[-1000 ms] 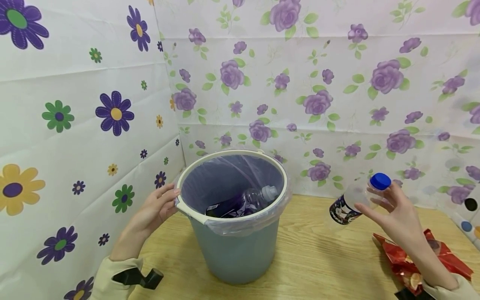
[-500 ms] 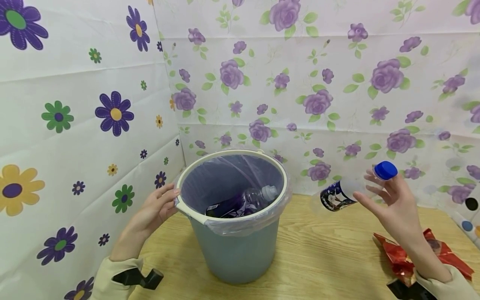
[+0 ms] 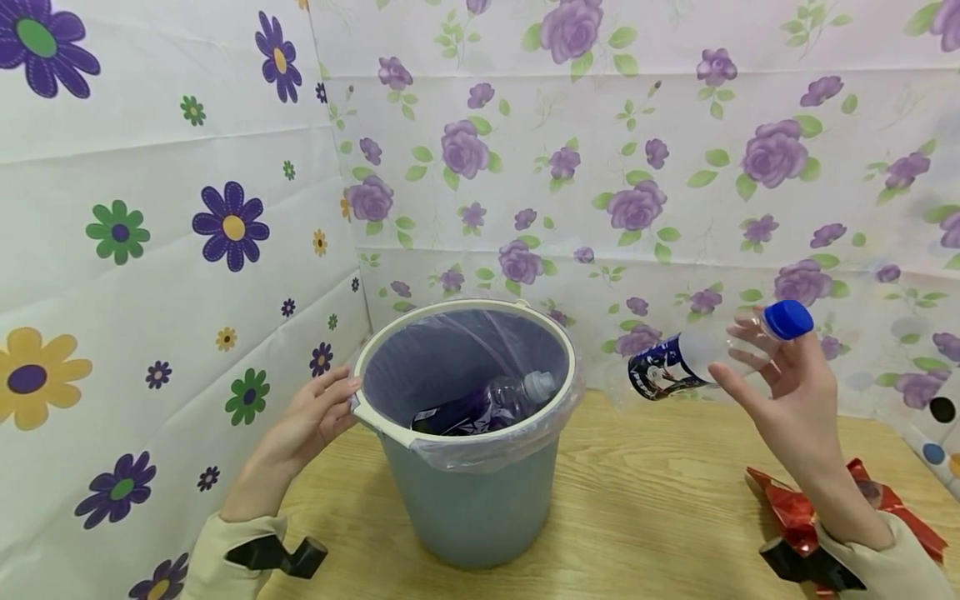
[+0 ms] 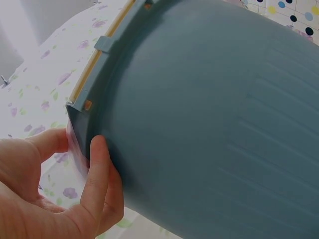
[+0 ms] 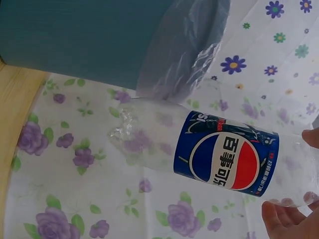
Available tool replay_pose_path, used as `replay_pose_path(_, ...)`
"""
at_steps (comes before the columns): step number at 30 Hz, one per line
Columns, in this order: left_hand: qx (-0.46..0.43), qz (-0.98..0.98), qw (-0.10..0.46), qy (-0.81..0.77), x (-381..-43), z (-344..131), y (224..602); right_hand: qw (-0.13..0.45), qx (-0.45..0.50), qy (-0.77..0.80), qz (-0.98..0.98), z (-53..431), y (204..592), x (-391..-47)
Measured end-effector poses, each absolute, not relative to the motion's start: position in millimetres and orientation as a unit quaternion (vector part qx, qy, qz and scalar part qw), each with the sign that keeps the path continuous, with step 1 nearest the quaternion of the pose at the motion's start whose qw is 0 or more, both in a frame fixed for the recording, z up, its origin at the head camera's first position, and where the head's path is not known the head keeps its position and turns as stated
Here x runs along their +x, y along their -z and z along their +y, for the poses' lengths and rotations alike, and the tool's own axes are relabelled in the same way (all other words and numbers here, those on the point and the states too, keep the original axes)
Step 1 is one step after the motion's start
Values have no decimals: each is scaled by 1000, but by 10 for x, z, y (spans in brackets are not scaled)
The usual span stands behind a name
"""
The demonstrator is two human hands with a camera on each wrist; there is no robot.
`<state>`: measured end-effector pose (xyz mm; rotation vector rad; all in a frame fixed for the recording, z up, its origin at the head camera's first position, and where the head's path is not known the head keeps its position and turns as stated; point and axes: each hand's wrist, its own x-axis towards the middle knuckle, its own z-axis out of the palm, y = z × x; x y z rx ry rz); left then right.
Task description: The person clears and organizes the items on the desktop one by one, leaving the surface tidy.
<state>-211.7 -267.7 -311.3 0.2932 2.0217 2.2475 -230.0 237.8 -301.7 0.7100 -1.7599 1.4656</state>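
My right hand [image 3: 798,408] holds a clear plastic Pepsi bottle [image 3: 667,368] by its shoulder, above the table to the right of the bin. The bottle lies nearly level, its blue cap end tilted up to the right and its base toward the bin. In the right wrist view the blue Pepsi label [image 5: 227,152] shows. At the left, my left hand [image 3: 300,429] pinches the rim of the blue-grey trash bin [image 3: 480,508], with the thumb and fingers on either side. A translucent liner [image 3: 480,454] hangs over the bin's cream rim.
Inside the bin rest a clear bottle [image 3: 513,396] with a pale cap and a dark purple wrapper [image 3: 450,415]. A red crumpled snack bag [image 3: 787,512] lies on the wooden table [image 3: 622,517], partly behind my right forearm. Flowered sheets [image 3: 675,167] stand behind and at the left.
My right hand has lifted the bottle and turned it from a steep tilt to nearly level, the base moving left toward the bin. My left hand has stayed at the rim.
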Motion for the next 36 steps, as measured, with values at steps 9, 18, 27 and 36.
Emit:
replay_pose_path(9, 74, 671, 49, -736, -2112, -2670, 3099, 363, 336, -640, -588, 2312, 2900, -2313)
replay_pose_path(18, 88, 665, 50, -740, -2125, -2670, 3090, 388, 350, -663, -536, 2249, 2700, -2290)
replay_pose_path(27, 83, 676, 47, -731, -2098, -2677, 3083, 390, 360, -680, -505, 2130, 2538, -2264)
replay_pose_path(36, 92, 663, 53, -741, -2103, -2669, 3093, 385, 372, -707, -461, 1956, 2391, -2217)
